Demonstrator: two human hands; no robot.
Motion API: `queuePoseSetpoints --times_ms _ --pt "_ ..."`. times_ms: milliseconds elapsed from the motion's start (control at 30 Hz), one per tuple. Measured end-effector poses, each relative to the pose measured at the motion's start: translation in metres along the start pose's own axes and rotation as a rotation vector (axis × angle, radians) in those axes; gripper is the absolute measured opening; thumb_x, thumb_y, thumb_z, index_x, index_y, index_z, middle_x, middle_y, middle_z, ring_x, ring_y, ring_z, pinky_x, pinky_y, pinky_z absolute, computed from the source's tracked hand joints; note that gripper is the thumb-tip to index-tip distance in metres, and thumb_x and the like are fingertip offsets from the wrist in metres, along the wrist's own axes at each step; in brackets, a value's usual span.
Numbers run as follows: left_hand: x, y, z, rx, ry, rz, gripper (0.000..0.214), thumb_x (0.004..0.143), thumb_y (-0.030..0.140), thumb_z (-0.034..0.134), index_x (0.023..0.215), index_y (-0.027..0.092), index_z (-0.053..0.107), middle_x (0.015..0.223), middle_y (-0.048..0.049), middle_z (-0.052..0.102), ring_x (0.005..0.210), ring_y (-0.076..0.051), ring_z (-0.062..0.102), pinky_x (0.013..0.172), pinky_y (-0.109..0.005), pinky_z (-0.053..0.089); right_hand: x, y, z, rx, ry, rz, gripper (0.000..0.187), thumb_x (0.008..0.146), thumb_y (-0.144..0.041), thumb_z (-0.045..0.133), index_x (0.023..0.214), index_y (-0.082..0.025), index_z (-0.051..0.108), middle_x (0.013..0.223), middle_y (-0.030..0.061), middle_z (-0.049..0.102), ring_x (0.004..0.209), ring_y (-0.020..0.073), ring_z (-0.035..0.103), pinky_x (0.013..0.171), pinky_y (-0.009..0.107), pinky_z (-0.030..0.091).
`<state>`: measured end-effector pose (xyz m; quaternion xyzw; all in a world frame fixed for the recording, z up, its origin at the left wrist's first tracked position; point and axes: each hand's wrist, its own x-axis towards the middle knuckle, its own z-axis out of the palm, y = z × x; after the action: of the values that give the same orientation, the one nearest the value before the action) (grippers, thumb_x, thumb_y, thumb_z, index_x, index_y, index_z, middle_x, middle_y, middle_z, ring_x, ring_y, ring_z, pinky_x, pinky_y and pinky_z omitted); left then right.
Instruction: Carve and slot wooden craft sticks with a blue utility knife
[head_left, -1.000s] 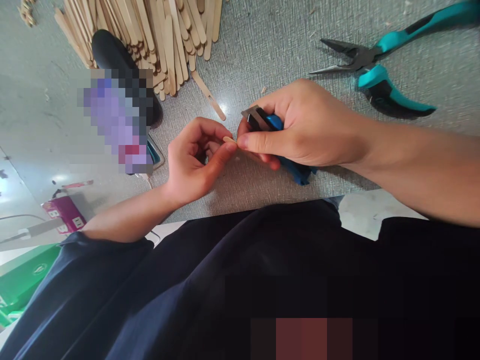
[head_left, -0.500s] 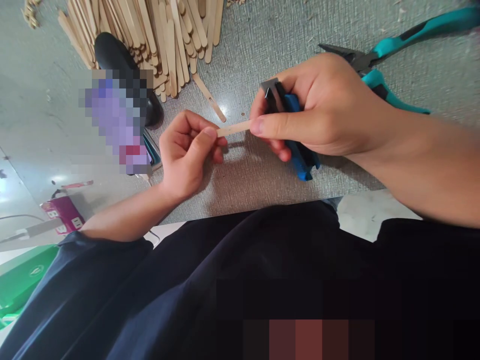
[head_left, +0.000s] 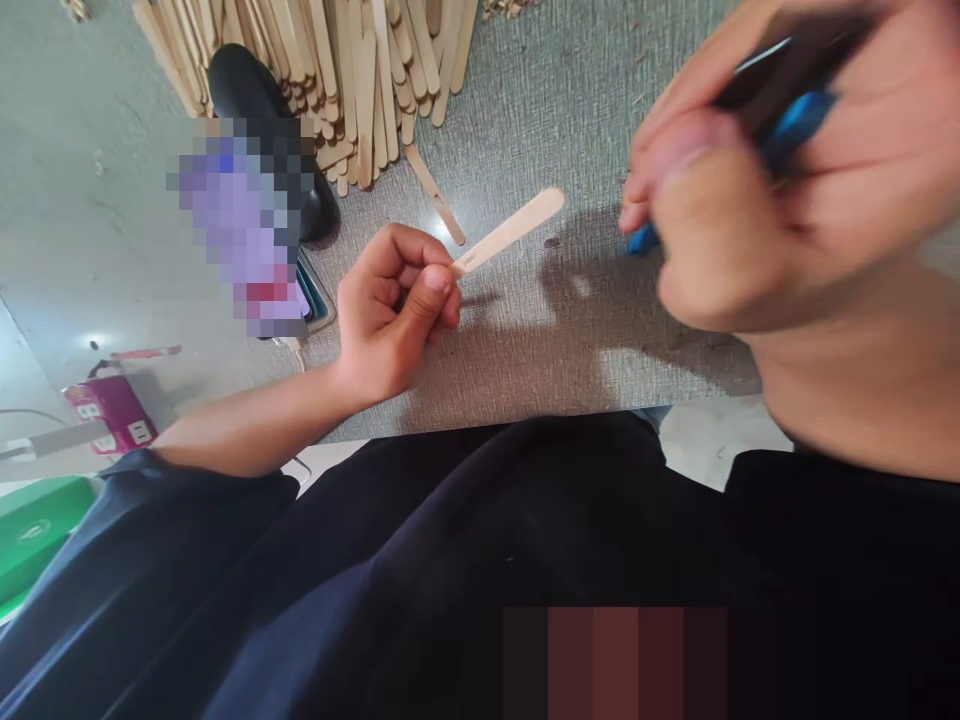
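Your left hand pinches a flat, pale wooden stick by its near end. Between your hands, its long axis slants away rightward, rounded tip toward your right hand, curled around a blue-and-black tool; beyond, a heap of wooden sticks covers the grey worktop.

The table is grey, with a texture like woven cloth, and it spreads widely to the right of the purple socket block. Above the block, its surface looks smoother and is more shiny. A thin dark line crosses there at a slant, up and left of the block. A bright glare also lies on that side, and a small light spot just above the block. Below and left of it is a green box. Far to the right of the block, past the table's edge, a pale floor appears.
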<state>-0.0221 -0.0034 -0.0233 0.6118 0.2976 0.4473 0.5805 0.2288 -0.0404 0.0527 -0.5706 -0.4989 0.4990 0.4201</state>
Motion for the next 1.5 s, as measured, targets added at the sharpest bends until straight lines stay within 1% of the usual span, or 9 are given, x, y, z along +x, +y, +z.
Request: queuePoseSetpoints --times_ms 33,100,167,267,400,667,1000,1367,1500 --pt "0.0 0.0 0.0 0.007 0.005 0.007 0.037 0.112 0.063 0.073 0.102 0.028 0.066 0.064 0.0083 0.06 0.043 -0.004 0.047 0.043 -0.021 0.04 0.001 0.0 0.002 -0.3 0.095 -0.187 0.024 0.099 -0.044 0.081 0.098 -0.027 0.065 0.1 0.0107 0.068 0.107 0.0308 0.065 0.083 0.04 0.048" --pt "0.0 0.0 0.001 0.012 0.022 0.033 0.04 0.112 0.064 0.072 0.099 0.027 0.064 0.062 0.0085 0.054 0.042 -0.004 0.045 0.042 -0.02 0.037 0.003 0.002 0.008 -0.773 0.081 -0.441 0.035 0.116 -0.044 0.048 0.099 -0.023 0.069 0.095 0.013 0.073 0.091 0.0284 0.068 0.084 0.044 0.045" --pt "0.001 0.0 0.002 -0.002 0.02 0.077 0.041 0.114 0.063 0.07 0.097 0.026 0.063 0.06 0.008 0.05 0.042 -0.004 0.045 0.041 -0.02 0.035 0.004 0.006 0.012 -0.975 -0.085 -0.55 0.04 0.12 -0.041 0.04 0.109 -0.021 0.073 0.097 0.0116 0.076 0.08 0.0257 0.068 0.068 0.041 0.038" --pt "0.003 0.001 0.001 -0.067 -0.056 0.166 0.042 0.11 0.064 0.075 0.096 0.026 0.064 0.061 0.0057 0.051 0.044 -0.005 0.046 0.04 -0.024 0.036 0.002 0.013 0.013 -1.105 -0.266 -0.618 0.028 0.116 -0.028 0.046 0.104 -0.023 0.071 0.091 0.0068 0.075 0.07 0.0228 0.063 0.059 0.04 0.034" --pt "0.005 0.008 -0.003 -0.049 -0.129 0.072 0.04 0.109 0.062 0.076 0.094 0.026 0.065 0.071 0.0016 0.063 0.053 -0.009 0.056 0.047 -0.028 0.047 0.001 0.018 0.01 -1.036 -0.355 -0.662 0.013 0.106 -0.019 0.058 0.098 -0.026 0.065 0.085 0.0033 0.071 0.063 0.021 0.054 0.06 0.039 0.036" --pt "0.004 0.018 -0.005 -0.097 -0.185 0.049 0.031 0.111 0.048 0.076 0.093 0.024 0.069 0.073 0.0018 0.065 0.058 -0.009 0.056 0.056 -0.027 0.05 0.005 0.02 0.013 -0.936 -0.232 -0.948 0.013 0.109 -0.023 0.064 0.097 -0.023 0.068 0.076 -0.0003 0.063 0.06 0.0188 0.049 0.054 0.037 0.038" --pt "0.007 0.02 -0.005 -0.087 -0.252 -0.028 0.042 0.107 0.06 0.079 0.089 0.024 0.067 0.07 0.001 0.064 0.059 -0.011 0.059 0.057 -0.029 0.053 -0.001 0.014 0.014 -0.97 -0.285 -0.831 0.018 0.113 -0.029 0.06 0.097 -0.028 0.068 0.079 0.0008 0.065 0.064 0.0195 0.052 0.061 0.036 0.04" --pt "0.007 0.021 -0.004 -0.168 -0.291 -0.064 0.043 0.103 0.059 0.086 0.088 0.023 0.068 0.067 0.0029 0.06 0.058 -0.009 0.058 0.057 -0.028 0.052 -0.001 0.016 0.015 -0.855 -0.306 -0.903 0.012 0.108 -0.017 0.065 0.098 -0.023 0.066 0.081 0.0007 0.067 0.066 0.018 0.057 0.061 0.036 0.042" --pt "0.008 0.021 -0.005 -0.137 -0.302 -0.128 0.053 0.101 0.071 0.082 0.085 0.024 0.065 0.068 0.0009 0.061 0.059 -0.011 0.06 0.057 -0.031 0.053 0.0 0.016 0.013 -0.863 -0.33 -0.895 0.015 0.111 -0.022 0.061 0.099 -0.025 0.068 0.08 0.0 0.066 0.064 0.018 0.054 0.062 0.036 0.04"
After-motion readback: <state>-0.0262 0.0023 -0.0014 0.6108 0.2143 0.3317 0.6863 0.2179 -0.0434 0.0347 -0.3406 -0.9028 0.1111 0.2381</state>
